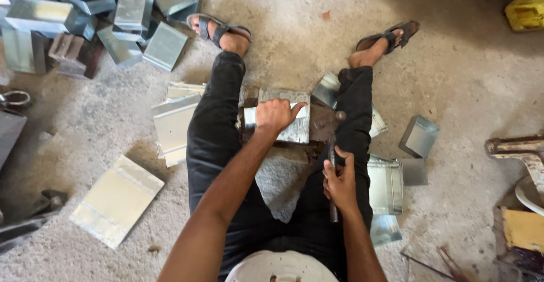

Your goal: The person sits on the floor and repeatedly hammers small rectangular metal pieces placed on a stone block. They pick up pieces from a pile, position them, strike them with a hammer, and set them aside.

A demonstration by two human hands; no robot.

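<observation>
I sit on a concrete floor with my legs spread. Between them a galvanized sheet-metal piece (289,124) lies on a rusty iron block (317,124). My left hand (276,115) presses down on the sheet piece, its fingers curled over the left part. My right hand (340,181) grips the handle of a hammer (334,146); the hammer's head rests near the right edge of the block, just beside the sheet.
A heap of folded sheet-metal boxes (102,15) fills the far left. Flat and bent sheet pieces lie beside my left leg (173,120), nearer me at the left (116,200), and by my right leg (386,185). A yellow container (526,11) sits far right.
</observation>
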